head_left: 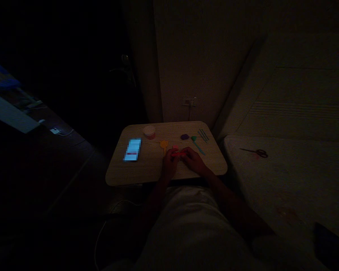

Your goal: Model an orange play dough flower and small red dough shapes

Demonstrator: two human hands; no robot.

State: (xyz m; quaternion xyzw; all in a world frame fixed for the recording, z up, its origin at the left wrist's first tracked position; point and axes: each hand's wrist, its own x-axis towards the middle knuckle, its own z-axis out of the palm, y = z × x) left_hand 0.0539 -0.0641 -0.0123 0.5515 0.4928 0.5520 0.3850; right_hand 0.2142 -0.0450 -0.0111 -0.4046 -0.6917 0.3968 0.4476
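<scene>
Both hands meet over the front middle of a small wooden table (147,171). Between them is a thin red piece (178,154), whose exact kind the dim light hides. My left hand (170,162) is closed on its left end, and my right hand (192,160) pinches the right end. Just beyond the fingers lies a pink piece (175,147). A yellow tool with a wide head (164,144) rests by my left hand. Past my right hand are a purple lump (184,137) and a teal stick with a green head (198,145).
A lit phone (133,149) lies at the table's left, with a round tub (149,132) behind it. Several thin green sticks (203,135) are at the back right. Scissors (255,151) lie on the pale surface at right. A wall socket (189,101) with a cord is behind.
</scene>
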